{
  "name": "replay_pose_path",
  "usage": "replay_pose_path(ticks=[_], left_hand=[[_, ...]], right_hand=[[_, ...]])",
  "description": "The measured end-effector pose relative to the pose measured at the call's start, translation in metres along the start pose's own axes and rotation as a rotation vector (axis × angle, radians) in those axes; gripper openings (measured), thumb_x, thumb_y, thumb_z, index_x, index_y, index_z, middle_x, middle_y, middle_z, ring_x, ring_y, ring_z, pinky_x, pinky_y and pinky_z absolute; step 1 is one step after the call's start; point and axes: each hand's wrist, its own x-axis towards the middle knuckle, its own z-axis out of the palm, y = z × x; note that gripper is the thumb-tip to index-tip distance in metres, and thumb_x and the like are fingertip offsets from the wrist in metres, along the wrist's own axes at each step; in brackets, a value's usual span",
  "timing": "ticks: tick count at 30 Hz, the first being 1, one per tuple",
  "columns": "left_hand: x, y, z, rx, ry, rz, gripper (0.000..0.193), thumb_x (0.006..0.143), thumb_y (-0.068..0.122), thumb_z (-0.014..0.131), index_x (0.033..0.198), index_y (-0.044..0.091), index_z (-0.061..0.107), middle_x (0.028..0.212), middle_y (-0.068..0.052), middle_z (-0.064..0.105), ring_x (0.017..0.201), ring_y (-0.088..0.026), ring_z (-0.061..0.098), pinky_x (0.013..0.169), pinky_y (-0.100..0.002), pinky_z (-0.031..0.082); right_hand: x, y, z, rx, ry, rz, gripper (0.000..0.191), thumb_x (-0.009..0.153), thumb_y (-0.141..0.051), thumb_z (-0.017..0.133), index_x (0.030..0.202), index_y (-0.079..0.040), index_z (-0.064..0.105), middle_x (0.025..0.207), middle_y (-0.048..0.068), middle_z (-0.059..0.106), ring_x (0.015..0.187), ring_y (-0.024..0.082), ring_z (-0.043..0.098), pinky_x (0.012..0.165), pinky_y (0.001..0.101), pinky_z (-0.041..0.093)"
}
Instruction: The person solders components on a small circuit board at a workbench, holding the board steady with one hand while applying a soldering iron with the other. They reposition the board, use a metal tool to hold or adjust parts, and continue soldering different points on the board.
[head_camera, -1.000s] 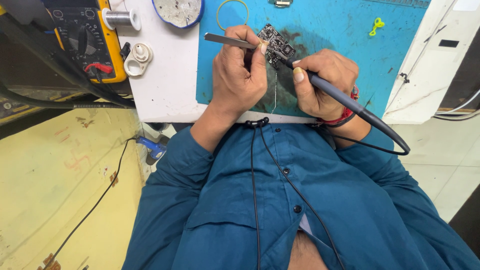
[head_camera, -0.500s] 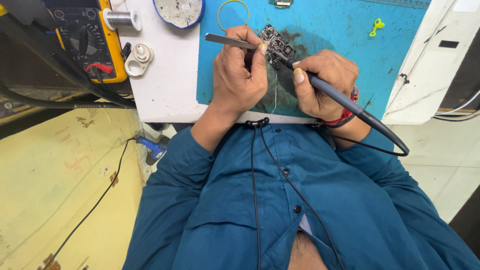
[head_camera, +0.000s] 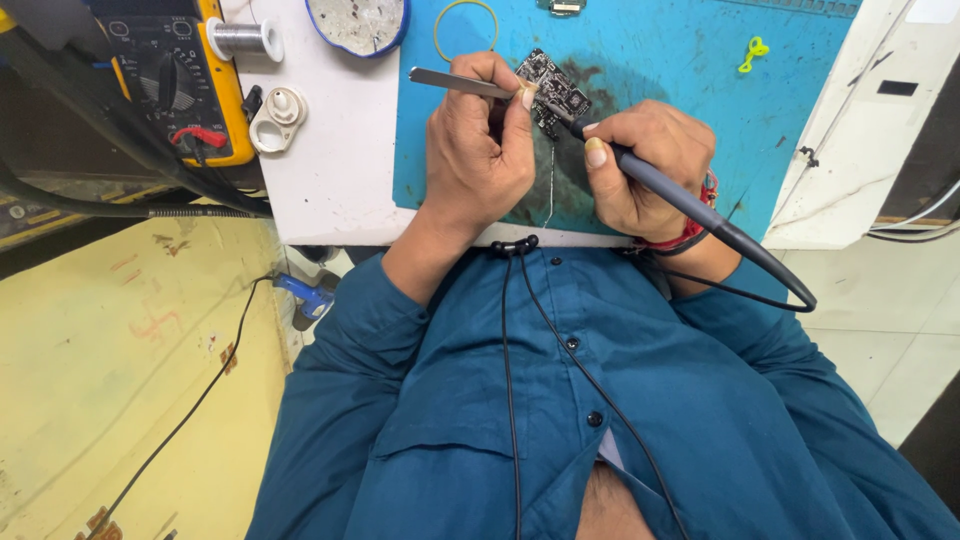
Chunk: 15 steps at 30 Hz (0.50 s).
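A small black circuit board (head_camera: 553, 88) lies on a blue work mat (head_camera: 650, 60). My left hand (head_camera: 478, 150) grips metal tweezers (head_camera: 450, 82) whose tips reach the board's near edge. My right hand (head_camera: 640, 165) holds a dark soldering iron (head_camera: 680, 195) like a pen, its tip touching the board beside the tweezers. The iron's cable (head_camera: 770, 290) loops back past my right wrist. Both hands rest close together on the mat.
A yellow multimeter (head_camera: 175, 75), a solder spool (head_camera: 243, 38), a white round part (head_camera: 278, 118) and a blue-rimmed round tin (head_camera: 358, 22) sit on the white table left of the mat. A yellow ring (head_camera: 466, 28) and small yellow clip (head_camera: 752, 50) lie on the mat.
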Motion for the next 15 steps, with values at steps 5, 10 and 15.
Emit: replay_pose_path(ticks=[5,10,15], left_hand=[[-0.0002,-0.0001,-0.0008,-0.006,-0.004,0.01,0.02,0.104,-0.004,0.062,0.114,0.004,0.048,0.095,-0.004,0.061,0.068,-0.01,0.062,0.059,-0.025,0.05],[-0.0003,0.0003,-0.0002,-0.016,-0.004,-0.015,0.02,0.105,-0.004,0.063,0.114,0.004,0.048,0.092,-0.003,0.062,0.066,-0.009,0.06,0.058,-0.025,0.049],[-0.0001,0.0006,-0.0011,-0.018,-0.009,-0.031,0.019,0.105,-0.004,0.063,0.114,0.004,0.048,0.089,-0.003,0.061,0.064,-0.009,0.059,0.059,-0.026,0.047]], right_hand=[[0.0002,0.0005,-0.0003,0.001,-0.005,-0.019,0.007,0.104,-0.007,0.068,0.102,-0.003,0.062,0.082,0.011,0.067,0.07,0.028,0.064,0.06,0.0358,0.048],[-0.0008,0.0002,-0.0005,-0.012,-0.009,-0.008,0.007,0.103,-0.007,0.068,0.101,-0.003,0.063,0.08,0.011,0.065,0.069,0.028,0.063,0.059,0.0359,0.048],[-0.0006,-0.0005,-0.0003,-0.006,-0.012,0.0,0.007,0.104,-0.008,0.068,0.102,-0.003,0.063,0.081,0.011,0.065,0.069,0.028,0.063,0.059,0.0358,0.047]])
